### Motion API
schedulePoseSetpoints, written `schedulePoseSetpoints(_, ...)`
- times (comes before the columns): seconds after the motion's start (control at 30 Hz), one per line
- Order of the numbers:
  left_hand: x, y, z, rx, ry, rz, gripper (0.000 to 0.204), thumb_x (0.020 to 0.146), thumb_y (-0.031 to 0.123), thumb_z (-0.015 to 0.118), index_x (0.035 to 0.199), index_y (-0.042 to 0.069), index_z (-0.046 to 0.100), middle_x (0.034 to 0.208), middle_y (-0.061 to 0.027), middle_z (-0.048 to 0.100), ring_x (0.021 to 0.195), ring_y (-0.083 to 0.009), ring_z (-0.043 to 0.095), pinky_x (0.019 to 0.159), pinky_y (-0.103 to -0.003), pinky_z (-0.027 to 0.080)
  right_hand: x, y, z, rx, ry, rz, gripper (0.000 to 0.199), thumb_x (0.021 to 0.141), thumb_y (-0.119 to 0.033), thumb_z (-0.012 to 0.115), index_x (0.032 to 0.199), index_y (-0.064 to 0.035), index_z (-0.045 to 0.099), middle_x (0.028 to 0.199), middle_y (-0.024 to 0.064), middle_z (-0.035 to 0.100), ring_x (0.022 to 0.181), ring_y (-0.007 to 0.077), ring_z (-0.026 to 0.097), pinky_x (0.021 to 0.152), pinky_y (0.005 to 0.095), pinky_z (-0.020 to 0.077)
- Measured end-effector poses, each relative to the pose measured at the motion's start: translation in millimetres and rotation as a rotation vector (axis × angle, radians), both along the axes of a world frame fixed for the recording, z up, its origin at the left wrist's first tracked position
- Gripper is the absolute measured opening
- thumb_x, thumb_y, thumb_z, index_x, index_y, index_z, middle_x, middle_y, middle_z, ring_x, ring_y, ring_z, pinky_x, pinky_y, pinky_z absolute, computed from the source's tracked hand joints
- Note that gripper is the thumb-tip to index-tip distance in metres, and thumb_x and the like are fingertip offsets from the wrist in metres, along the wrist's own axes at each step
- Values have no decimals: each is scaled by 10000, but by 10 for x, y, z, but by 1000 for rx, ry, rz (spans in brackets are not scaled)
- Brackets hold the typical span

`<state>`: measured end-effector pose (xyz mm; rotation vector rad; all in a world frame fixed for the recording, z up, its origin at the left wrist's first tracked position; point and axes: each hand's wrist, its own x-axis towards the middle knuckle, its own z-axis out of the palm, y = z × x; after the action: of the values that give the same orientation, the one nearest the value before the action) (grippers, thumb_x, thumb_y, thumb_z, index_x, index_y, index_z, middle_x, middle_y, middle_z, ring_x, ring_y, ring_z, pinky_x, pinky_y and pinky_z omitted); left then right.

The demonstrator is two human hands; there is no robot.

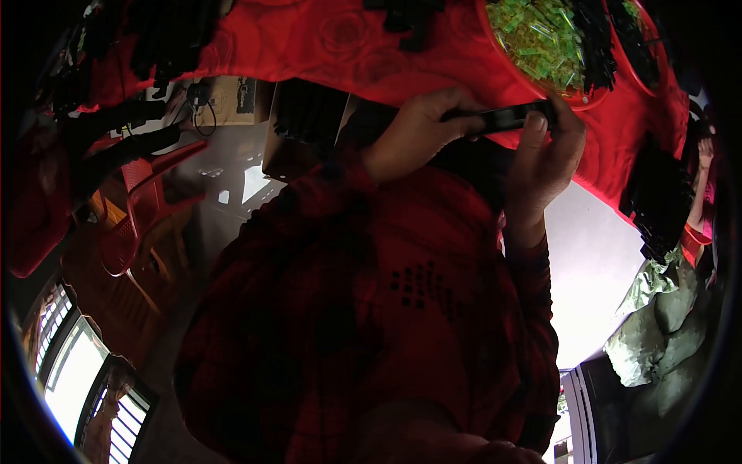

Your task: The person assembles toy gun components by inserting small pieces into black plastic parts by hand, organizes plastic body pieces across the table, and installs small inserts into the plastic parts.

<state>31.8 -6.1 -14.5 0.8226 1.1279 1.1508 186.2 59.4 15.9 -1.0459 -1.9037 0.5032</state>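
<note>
A narrow, glossy black strip-shaped piece (506,117) spans the gap between my hands at the table's near edge. My left hand (425,127) pinches its left end between thumb and fingers. Around the right end my right hand (553,158) is closed, the thumb pressed on the side toward me. Just beyond the right hand, on a red rose-patterned tablecloth (344,39), sits a round basin (516,73) with green-yellow translucent pieces (541,42) and dark pieces at its right side. What exactly the black piece is cannot be made out.
Dark strips lie heaped at the table's left (174,39) and at its right edge (657,201). Below the table stands a cardboard box (272,151) of black pieces. A red plastic chair (139,185) is at left, sacks (665,332) at right. Another person's arm (699,185) shows far right.
</note>
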Motion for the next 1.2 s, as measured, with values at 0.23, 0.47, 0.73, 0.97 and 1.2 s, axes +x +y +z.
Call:
schedulePoseSetpoints(0.23,6,-49,-43,-17,-33,68,99,913,123,676,949,41,635,758,42,603,690,-23,513,586,-196,406,56,-70,3,-26,-22,50,331,900,-83,637,1192,34,537,1025,110,606,858,222,555,786,343,434)
schedulePoseSetpoints(0.47,136,-201,102,-4,-221,127,107,864,23,712,923,45,626,814,23,618,726,-36,564,630,-197,463,149,-265,247,164,-142,97,442,830,-119,702,1211,17,525,1118,118,620,887,255,549,832,368,399)
schedulePoseSetpoints(0.73,106,-131,-27,-61,-212,-8,91,917,18,636,1005,8,621,923,-41,660,867,-117,647,799,-265,541,117,-256,298,130,-175,79,384,848,-84,687,1191,21,550,1081,116,634,875,257,552,815,374,410)
schedulePoseSetpoints(0.97,-56,89,-37,-177,-55,-136,159,909,204,687,911,63,615,788,9,632,695,-48,542,609,-196,394,147,-90,-78,-137,-21,-16,287,900,-59,650,1172,4,584,1004,114,639,866,214,583,811,344,443)
schedulePoseSetpoints(1.2,-131,110,-40,-243,10,-212,177,920,198,663,976,36,622,843,-10,649,774,-65,585,702,-210,450,164,-55,-181,-277,57,-20,249,983,-108,551,1179,38,600,1022,96,625,905,157,611,806,280,498)
